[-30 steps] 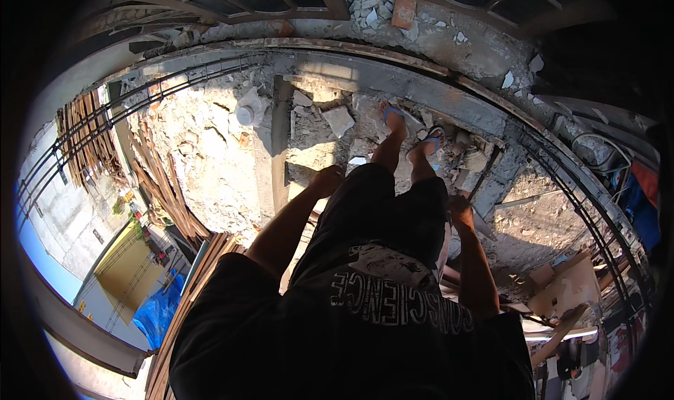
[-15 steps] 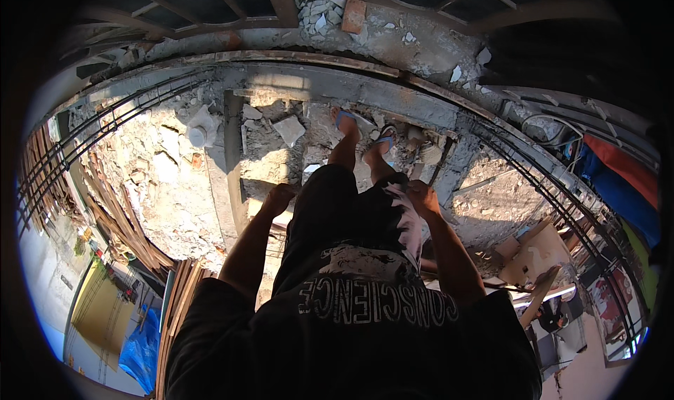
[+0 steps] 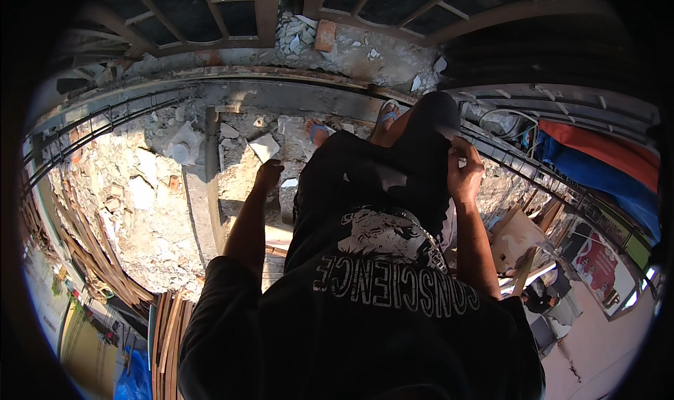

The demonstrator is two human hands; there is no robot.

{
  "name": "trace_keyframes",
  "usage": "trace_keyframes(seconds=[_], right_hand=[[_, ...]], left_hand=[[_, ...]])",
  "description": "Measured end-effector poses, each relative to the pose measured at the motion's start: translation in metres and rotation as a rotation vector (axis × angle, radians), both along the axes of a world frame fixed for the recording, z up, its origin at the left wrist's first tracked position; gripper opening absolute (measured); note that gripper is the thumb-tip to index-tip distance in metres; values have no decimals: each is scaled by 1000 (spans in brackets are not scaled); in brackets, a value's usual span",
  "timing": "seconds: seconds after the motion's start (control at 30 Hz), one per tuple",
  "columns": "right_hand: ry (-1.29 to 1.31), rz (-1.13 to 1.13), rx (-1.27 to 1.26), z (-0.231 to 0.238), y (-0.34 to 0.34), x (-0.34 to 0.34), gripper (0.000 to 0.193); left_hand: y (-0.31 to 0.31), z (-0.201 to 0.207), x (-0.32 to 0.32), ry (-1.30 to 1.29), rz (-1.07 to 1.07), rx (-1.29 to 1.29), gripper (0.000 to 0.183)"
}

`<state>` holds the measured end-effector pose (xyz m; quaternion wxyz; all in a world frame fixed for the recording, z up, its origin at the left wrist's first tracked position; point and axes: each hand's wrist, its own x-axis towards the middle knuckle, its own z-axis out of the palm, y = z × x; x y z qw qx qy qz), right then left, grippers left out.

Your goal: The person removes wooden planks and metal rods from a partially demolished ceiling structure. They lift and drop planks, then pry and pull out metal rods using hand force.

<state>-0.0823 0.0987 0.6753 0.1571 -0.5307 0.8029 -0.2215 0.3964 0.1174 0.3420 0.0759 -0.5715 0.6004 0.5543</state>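
My left hand (image 3: 269, 175) hangs beside my left thigh, above the rubble, with its fingers curled in and nothing visible in them. My right hand (image 3: 465, 172) is at the outer side of my raised right thigh. Its bent fingers pinch the dark cloth of my shorts (image 3: 393, 168). My right foot in a blue flip-flop (image 3: 384, 117) is at the concrete beam (image 3: 281, 97). My left foot, in another flip-flop (image 3: 319, 128), is farther left, beside the broken ground.
Broken concrete and rubble (image 3: 154, 189) cover the ground to the left. Thin steel bars (image 3: 105, 119) run along the beam. Wooden strips (image 3: 168, 337) lie at lower left. A red brick (image 3: 325, 35) sits beyond the beam, near dark framed panels (image 3: 189, 10). Red and blue sheeting (image 3: 597, 161) hangs at right.
My right knee has risen and my right foot has moved up to the beam. My right hand has gone up and right with the thigh. My left hand has moved slightly up.
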Motion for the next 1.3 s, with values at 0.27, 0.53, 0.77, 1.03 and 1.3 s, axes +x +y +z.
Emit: trace_keyframes(seconds=[0.27,0.53,0.77,1.03,1.3], right_hand=[[-7,316,-14,9,-58,5,26],[-107,631,374,-51,-154,-38,28],[-271,687,559,-149,-239,-114,25],[-379,628,746,-212,-263,-156,26],[-541,487,949,-312,-220,-143,25]], left_hand=[[14,-27,21,47,270,-154,26],[13,-3,10,10,1242,-25,38],[116,33,-143,-114,1399,319,34],[-11,100,-244,-385,784,263,40],[-167,62,-280,-90,600,-94,31]])
